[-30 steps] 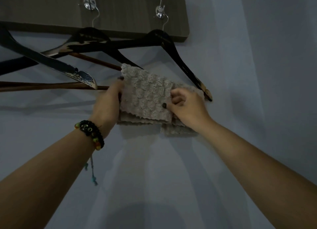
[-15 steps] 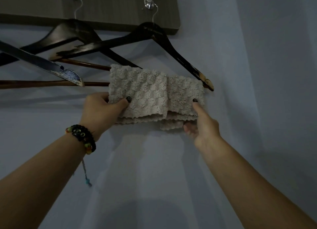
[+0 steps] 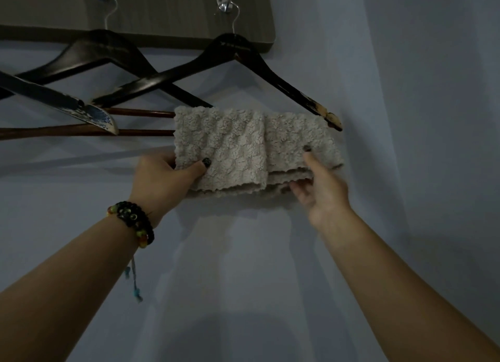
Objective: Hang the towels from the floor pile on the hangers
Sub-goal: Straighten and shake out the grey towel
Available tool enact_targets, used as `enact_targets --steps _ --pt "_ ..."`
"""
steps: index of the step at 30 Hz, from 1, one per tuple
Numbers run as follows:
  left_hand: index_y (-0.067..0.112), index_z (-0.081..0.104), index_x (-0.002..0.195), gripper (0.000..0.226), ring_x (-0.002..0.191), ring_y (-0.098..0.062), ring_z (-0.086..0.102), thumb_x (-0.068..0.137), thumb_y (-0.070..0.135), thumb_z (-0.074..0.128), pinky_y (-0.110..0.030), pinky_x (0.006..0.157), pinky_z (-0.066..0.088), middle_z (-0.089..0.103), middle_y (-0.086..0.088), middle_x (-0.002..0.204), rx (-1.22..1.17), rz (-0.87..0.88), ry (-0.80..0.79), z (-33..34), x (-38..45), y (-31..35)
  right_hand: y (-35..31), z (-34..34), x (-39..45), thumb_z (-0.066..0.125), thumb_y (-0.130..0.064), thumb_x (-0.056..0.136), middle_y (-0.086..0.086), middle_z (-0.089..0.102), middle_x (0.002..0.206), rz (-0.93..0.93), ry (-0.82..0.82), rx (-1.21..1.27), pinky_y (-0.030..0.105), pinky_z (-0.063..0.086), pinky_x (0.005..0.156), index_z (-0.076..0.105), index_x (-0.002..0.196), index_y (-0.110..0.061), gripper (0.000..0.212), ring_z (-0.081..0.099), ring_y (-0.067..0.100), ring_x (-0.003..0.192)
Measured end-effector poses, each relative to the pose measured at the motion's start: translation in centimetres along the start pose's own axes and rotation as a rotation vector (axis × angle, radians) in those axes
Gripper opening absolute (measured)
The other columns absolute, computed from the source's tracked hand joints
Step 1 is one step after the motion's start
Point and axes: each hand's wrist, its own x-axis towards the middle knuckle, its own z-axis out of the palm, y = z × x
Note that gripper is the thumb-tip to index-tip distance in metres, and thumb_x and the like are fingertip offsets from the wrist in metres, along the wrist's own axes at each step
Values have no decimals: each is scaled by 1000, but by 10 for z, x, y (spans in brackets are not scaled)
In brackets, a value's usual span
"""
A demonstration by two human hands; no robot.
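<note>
Two hands work the towel point(image 3: 251, 145) draped over the hanger point(image 3: 270, 72) bar at frame centre: left hand point(image 3: 162, 180) pinches its lower-left edge, right hand point(image 3: 322, 183) pinches the lower-right, likely spreading it evenly

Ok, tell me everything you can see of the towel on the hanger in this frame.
The towel is pale beige with a nubby, bubbled pile and scalloped hems. It is draped over the brown bar of the right-hand dark hanger, folded into overlapping layers that hang unevenly, lower on the left. The left hand pinches its lower left corner, thumb in front; the right hand holds its lower right edge.
</note>
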Motion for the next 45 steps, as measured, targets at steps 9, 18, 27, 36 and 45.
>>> enact_targets --steps 9,18,27,36,45 --pt "30 67 71 14 73 -18 69 81 28 76 -44 73 60 70 5 76 -23 67 68 4 -13 1 -4 -1 3 73 -12 83 -3 65 78 -198 122 -152 19 50 53 63 73 -18 16 61 10 70" --pt "36 64 69 20 65 -1 65 82 26 76 -39 73 60 65 14 71 -54 95 142 10 -18 -2 -4 -24 9 70 -7 83 2 65 78 -145 131 -189 21 50 52 62 74 -15 15 61 12 67" --pt "16 70 68 21 74 -26 70 79 32 78 -52 69 59 73 -11 77 11 65 125 20 -19 -2 -3 -22 -11 52 -44 94 11 68 64 173 -130 -655 20 40 41 61 84 -5 41 58 20 47" --pt "14 47 95 48 84 -21 63 73 39 81 -45 73 56 60 -1 92 -16 19 171 44 -15 -2 -22 13 -29 57 -18 88 -6 58 65 -1058 -108 -993 30 47 58 58 73 -14 15 54 13 61" --pt "24 60 121 50 101 -15 67 80 52 64 -43 87 57 68 7 114 -217 -34 72 49 2 -10 -15 67 38 40 -37 94 7 52 129 -1346 -440 -1478 41 33 98 48 132 -13 46 47 26 120"
